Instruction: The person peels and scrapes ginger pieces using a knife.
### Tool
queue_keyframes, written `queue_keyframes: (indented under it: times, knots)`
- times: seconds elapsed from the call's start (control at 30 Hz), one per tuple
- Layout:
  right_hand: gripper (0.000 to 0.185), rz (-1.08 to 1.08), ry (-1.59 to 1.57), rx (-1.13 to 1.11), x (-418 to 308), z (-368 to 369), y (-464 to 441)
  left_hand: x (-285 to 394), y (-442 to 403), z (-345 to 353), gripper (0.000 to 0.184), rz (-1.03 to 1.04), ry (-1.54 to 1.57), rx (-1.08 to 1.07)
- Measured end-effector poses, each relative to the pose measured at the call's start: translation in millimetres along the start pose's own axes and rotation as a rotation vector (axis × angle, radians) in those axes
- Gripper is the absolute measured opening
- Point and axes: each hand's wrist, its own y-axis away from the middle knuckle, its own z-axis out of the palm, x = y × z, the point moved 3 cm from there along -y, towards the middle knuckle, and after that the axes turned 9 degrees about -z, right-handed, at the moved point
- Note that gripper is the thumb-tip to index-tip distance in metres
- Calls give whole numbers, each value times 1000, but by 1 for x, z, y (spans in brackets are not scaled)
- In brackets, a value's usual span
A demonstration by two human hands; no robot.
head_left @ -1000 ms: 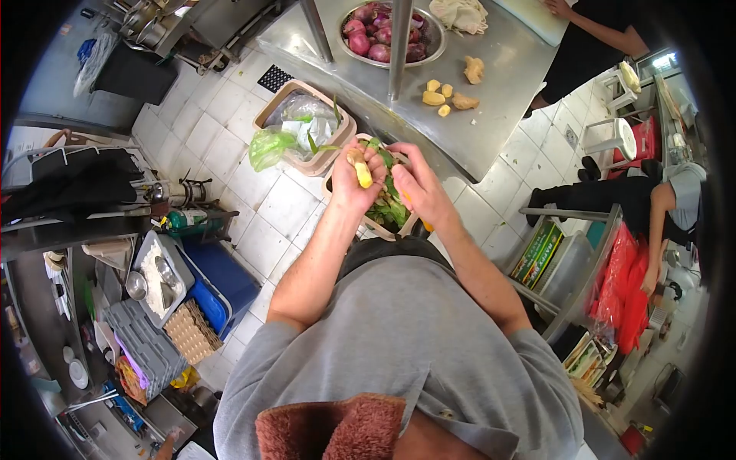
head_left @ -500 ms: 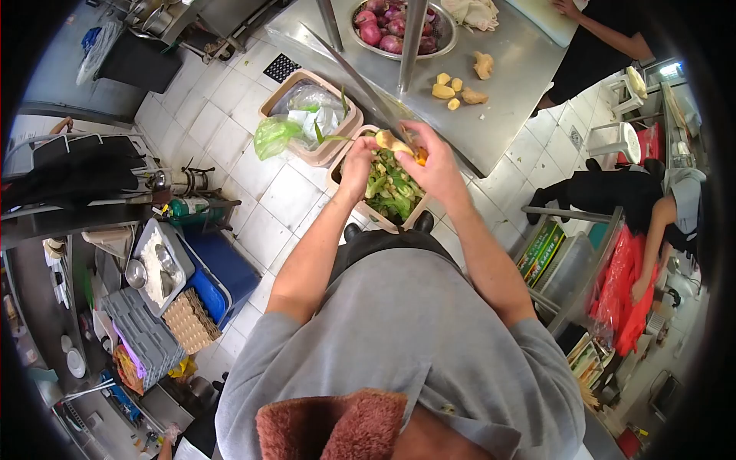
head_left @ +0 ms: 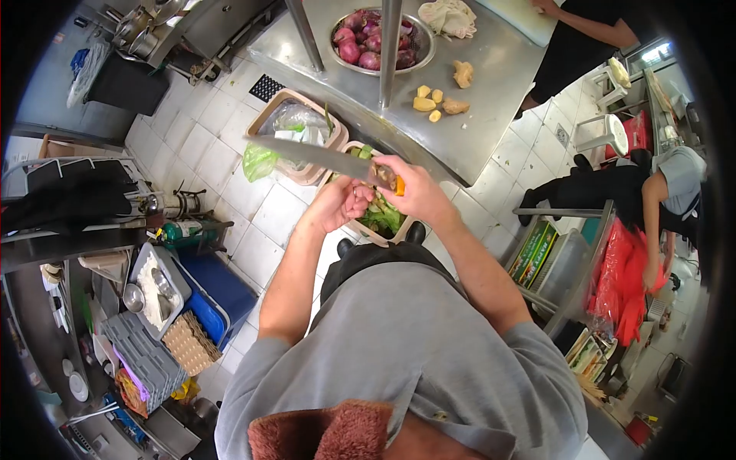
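My right hand (head_left: 418,192) is closed round the orange handle of a large knife (head_left: 307,156), its broad blade pointing left above the bins. Against the blade near the handle is a small brownish patch that looks like ginger, partly hidden by the fingers. Just below the blade, my left hand (head_left: 337,205) has its fingers curled in; what they hold, if anything, is hidden. Beneath both hands stands a bin (head_left: 354,146) with green leafy trimmings (head_left: 381,218). Peeled and unpeeled ginger pieces (head_left: 425,104) lie on the steel table (head_left: 475,138).
A colander of red onions (head_left: 368,46) stands on the table behind a metal post (head_left: 390,54). Another bin (head_left: 268,115) holds plastic bags. To the left are a crate (head_left: 146,345) and a blue tub (head_left: 222,284). Co-workers are at the upper right (head_left: 590,38) and right (head_left: 659,184).
The knife has swung from pointing up-left to nearly level across the bins. My left hand has moved down and left, and the pale ginger piece between my hands is now mostly out of sight.
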Motion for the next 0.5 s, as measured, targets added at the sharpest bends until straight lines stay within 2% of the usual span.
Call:
queue_keyframes:
  times: [0.03,0.07,0.13,0.27,0.33,0.37,0.5]
  knots:
    - [47,21,27,-15,-3,1,0,1,4,5,35,43,69,-141]
    - [47,16,29,-13,-3,0,-1,0,6,6,35,46,64,-142]
    - [49,-6,77,-55,-3,3,-1,2,14,11,29,88,-11,96]
    - [57,0,-3,40,-10,-3,-3,5,35,11,26,191,64,83]
    - [64,203,-62,5,-13,-9,0,8,46,12,30,334,177,72]
    - [63,230,-84,-38,-12,-7,1,9,51,11,35,362,205,38]
    - [54,38,-215,28,-11,20,8,15,54,19,34,451,143,29]
